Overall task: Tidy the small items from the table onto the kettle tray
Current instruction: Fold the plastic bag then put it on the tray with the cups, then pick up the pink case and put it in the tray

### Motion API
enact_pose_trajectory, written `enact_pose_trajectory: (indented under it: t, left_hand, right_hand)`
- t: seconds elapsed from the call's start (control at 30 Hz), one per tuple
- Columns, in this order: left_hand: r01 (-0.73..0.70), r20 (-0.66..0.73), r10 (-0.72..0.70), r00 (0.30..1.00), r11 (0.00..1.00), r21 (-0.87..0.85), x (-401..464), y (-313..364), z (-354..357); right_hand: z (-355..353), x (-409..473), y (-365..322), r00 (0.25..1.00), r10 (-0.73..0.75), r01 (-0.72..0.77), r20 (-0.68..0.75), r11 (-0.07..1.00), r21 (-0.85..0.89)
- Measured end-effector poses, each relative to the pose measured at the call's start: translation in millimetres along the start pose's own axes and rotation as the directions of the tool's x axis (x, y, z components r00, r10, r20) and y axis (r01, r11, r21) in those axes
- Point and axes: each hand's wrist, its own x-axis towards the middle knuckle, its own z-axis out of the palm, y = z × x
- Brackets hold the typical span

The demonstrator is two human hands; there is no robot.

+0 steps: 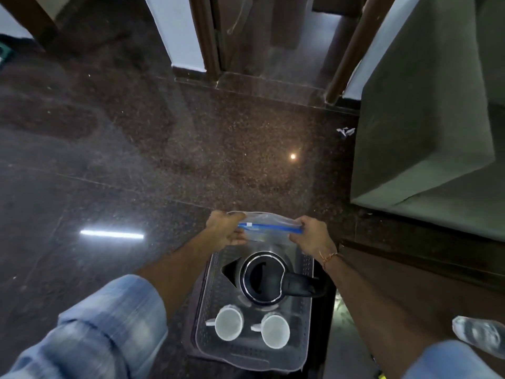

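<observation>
Both hands hold a clear plastic zip bag [266,236] with a blue seal strip, stretched level above the far end of the kettle tray [207,310]. My left hand [224,231] pinches its left end and my right hand [314,236] its right end. Below them, the translucent tray carries a black electric kettle [263,277] with its handle pointing right. Two white cups [228,324] [274,330] stand side by side at the tray's near end. Whatever is inside the bag is too blurred to make out.
The tray rests on a low dark stand over a polished dark stone floor [136,160]. A grey upholstered seat [426,132] and a dark wooden surface [410,283] lie to the right. A plastic water bottle [478,337] shows at the right edge. A paper scrap [345,131] lies on the floor.
</observation>
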Motion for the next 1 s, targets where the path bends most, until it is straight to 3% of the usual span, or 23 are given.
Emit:
enact_pose_trajectory:
  t: [0.2,0.37,0.5,0.63,0.77,1.0]
  left_hand:
    - [-0.103,-0.038,0.105,0.994,0.993,0.062,-0.4,1.0,-0.7]
    - [-0.241,-0.163,0.313,0.936,0.904,0.353,-14.9,7.8,2.3]
    - [-0.323,-0.174,0.43,0.886,0.841,0.433,-40.2,18.1,14.3]
    - [-0.414,-0.078,0.511,0.856,0.768,0.489,-85.2,24.0,48.5]
    - [-0.51,0.075,0.591,0.803,0.617,0.599,-142.6,16.9,105.1]
    - [-0.579,0.223,0.577,0.785,0.559,0.593,-243.8,-55.2,246.2]
  right_hand:
    - [-2.2,2.8,3.6,0.999,-0.033,0.032,-0.003,0.979,-0.2]
    - [-18.9,-5.3,4.6,0.997,-0.038,0.026,-0.062,0.981,-0.193]
    - [-37.3,-26.2,4.8,0.99,-0.08,0.054,-0.12,0.978,-0.203]
    - [-67.1,-64.9,16.0,0.974,-0.108,0.081,-0.198,0.987,-0.141]
    - [-104.9,-117.9,50.4,0.955,-0.122,0.098,-0.272,0.99,-0.1]
    - [-179.2,-231.8,191.4,0.917,-0.066,0.059,-0.394,0.998,-0.031]
